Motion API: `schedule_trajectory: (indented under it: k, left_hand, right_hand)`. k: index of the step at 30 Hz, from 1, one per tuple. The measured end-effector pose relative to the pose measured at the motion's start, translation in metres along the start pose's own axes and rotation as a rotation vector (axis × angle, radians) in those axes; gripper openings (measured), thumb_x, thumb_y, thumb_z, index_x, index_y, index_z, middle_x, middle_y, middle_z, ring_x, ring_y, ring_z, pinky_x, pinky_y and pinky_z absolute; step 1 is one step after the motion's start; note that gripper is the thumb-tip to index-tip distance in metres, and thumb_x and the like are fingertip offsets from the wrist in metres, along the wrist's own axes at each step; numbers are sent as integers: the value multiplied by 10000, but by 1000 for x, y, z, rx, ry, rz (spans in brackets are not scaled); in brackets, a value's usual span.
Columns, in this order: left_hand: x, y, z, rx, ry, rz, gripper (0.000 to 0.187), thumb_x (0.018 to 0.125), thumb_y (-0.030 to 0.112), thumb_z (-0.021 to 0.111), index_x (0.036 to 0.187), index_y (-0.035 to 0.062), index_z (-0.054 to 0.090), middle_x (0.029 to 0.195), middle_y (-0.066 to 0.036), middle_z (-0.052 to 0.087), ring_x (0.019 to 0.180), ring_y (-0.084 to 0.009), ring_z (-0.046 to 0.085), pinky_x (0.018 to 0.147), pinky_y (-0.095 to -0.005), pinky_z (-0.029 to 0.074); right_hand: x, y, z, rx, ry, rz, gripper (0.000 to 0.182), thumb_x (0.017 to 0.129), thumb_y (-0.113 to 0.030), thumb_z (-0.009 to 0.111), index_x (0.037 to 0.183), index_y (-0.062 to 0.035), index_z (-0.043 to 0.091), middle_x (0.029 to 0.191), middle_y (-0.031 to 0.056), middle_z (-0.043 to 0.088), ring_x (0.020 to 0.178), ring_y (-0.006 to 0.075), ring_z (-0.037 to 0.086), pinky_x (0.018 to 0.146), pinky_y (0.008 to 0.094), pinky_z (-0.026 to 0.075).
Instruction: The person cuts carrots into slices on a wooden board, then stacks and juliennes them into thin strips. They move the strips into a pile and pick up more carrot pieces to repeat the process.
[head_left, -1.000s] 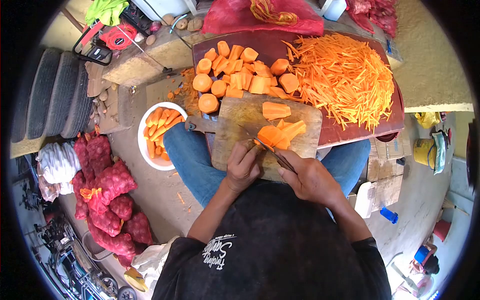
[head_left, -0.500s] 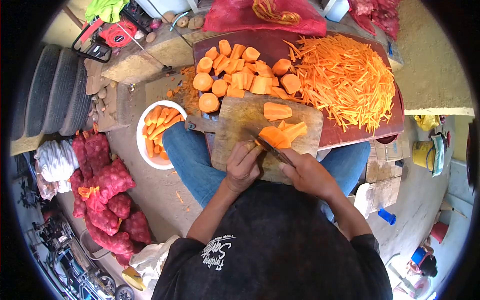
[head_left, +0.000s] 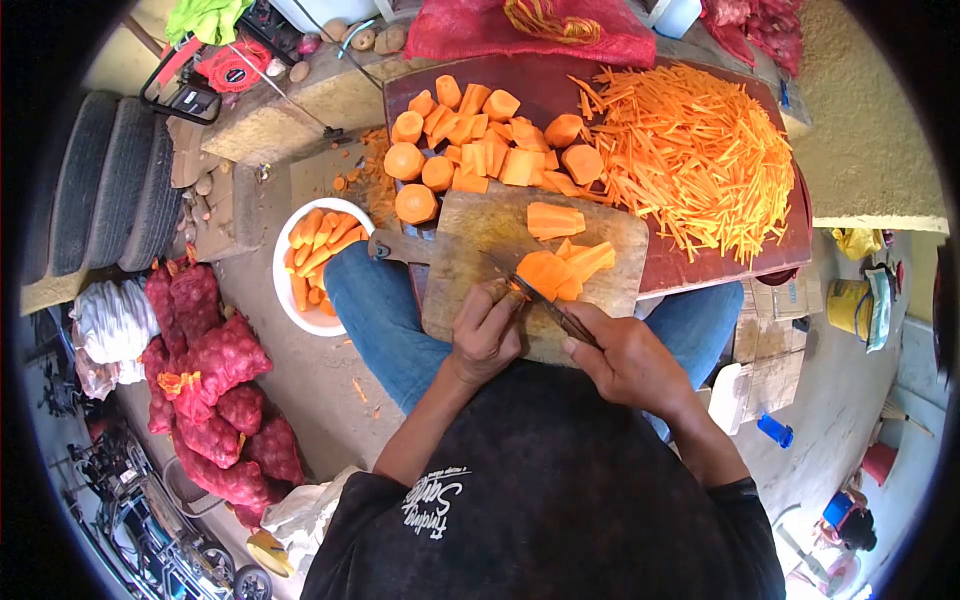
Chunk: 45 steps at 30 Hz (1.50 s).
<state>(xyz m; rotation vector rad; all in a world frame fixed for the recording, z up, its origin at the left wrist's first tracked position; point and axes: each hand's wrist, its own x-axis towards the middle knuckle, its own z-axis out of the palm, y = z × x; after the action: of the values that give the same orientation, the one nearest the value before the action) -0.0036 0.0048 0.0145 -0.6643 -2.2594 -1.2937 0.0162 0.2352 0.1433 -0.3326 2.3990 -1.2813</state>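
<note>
My right hand [head_left: 635, 362] grips a knife [head_left: 548, 305] by its handle, the blade slanting to the upper left over a wooden cutting board [head_left: 460, 222]. Curled at the blade's near side, my left hand [head_left: 486, 332] pinches a carrot piece, mostly hidden by the fingers; a bit of orange shows at their tips. Carrot slices [head_left: 578, 268] lie fanned and overlapping just beyond the blade. Farther up the board sits a trimmed carrot chunk [head_left: 555, 221]. The board rests across my lap, against the table's near edge.
Cut carrot chunks [head_left: 480, 140] cover the left of the dark red table [head_left: 550, 88], with a heap of carrot sticks [head_left: 695, 160] at right. A white basin [head_left: 283, 270] of peeled carrots stands on the floor at left, near red mesh sacks [head_left: 225, 400].
The knife blade has shifted a little to the upper left, and its tip now shows past the slices. My right hand has turned slightly; the left stays nearly still.
</note>
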Motion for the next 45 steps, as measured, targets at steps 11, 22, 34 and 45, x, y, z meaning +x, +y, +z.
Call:
schedule_trajectory:
  k: [11, 22, 34, 45]
  left_hand:
    - [-2, 0, -5, 19, -14, 8, 384, 712, -145, 767, 1087, -65, 763, 1054, -211, 712, 884, -410, 713, 797, -447, 614]
    - [8, 7, 2, 14, -14, -98, 289, 853, -96, 813, 1129, -32, 753, 1076, -195, 697, 927, -380, 706, 798, -433, 585]
    - [19, 8, 10, 257, -335, -101, 704, 888, 401, 911, 1435, 19, 684, 1350, -243, 574, 1209, -423, 559, 1038, -529, 457]
    - [20, 3, 15, 319, -372, -73, 717, 954, 433, 850, 1504, 16, 656, 1336, -241, 540, 1211, -413, 513, 1058, -537, 420]
  right_hand:
    - [5, 4, 23, -101, 25, -56, 340, 1057, -230, 705, 1320, -55, 578, 1018, 303, 755, 900, 547, 738, 758, 628, 593]
    - [11, 19, 14, 137, 102, -47, 289, 1081, -203, 693, 1285, -1, 661, 920, 260, 717, 838, 453, 745, 770, 535, 583]
    - [-57, 83, -13, 675, 416, 290, 291, 1182, -267, 569, 1095, -7, 668, 789, 0, 604, 519, 90, 560, 486, 264, 451]
    - [-55, 102, -7, 820, 212, 334, 347, 1175, -324, 585, 1146, 6, 687, 800, 18, 611, 521, 98, 553, 481, 266, 447]
